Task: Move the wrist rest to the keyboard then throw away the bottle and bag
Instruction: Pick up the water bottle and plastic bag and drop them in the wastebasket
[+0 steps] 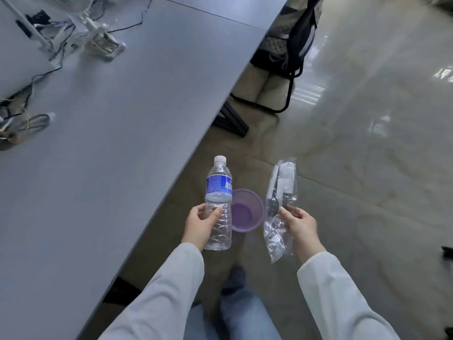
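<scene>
My left hand grips a clear plastic bottle with a blue label and white cap, held upright beside the table edge. A clear plastic bag holding cutlery and a white napkin hangs from my right hand. Between and below both hands, a purple mesh waste bin stands on the floor, its inside showing nothing. Bottle and bag are each to one side of the bin's mouth, above it. Neither the wrist rest nor the keyboard is in view.
A long grey table fills the left, with cables and a white stand at its far part. A black folding chair with a bag stands on the shiny floor beyond. My legs and feet are below.
</scene>
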